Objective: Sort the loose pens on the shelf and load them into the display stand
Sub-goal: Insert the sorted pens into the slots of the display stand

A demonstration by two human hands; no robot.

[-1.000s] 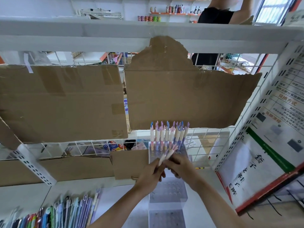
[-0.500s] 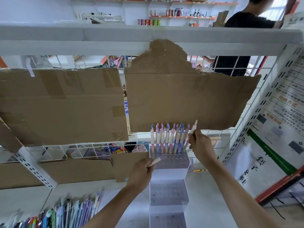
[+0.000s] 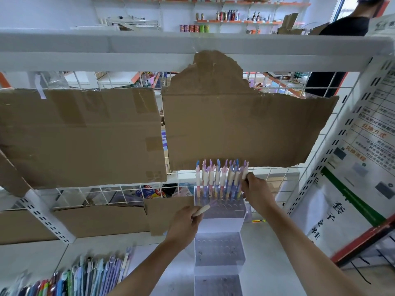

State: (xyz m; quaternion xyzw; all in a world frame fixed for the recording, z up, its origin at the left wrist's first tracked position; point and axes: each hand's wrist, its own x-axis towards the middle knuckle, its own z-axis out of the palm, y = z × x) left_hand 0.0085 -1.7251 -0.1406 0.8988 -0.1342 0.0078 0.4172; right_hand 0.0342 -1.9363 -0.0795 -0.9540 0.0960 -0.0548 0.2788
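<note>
A clear stepped display stand (image 3: 220,248) rises on the white shelf, its tiers drilled with holes. Several pastel pens (image 3: 218,180) stand upright in the back row of the top tier. My right hand (image 3: 255,192) grips one cream pen (image 3: 244,173) at the right end of that row, its lower part down among the others. My left hand (image 3: 184,224) hovers at the stand's left side, holding another cream pen (image 3: 202,210) pointed toward the top tier's front holes. The two lower tiers hold no pens.
A heap of loose coloured pens (image 3: 85,274) lies at the lower left of the shelf. Cardboard sheets (image 3: 81,135) hang on the wire grid behind. A printed poster (image 3: 363,167) leans at the right. A person in black stands beyond the shelving at the upper right.
My hands separated from a shared bundle; the right hand carried one pen up to the right end of the row and lowered it in. The left hand kept one pen.
</note>
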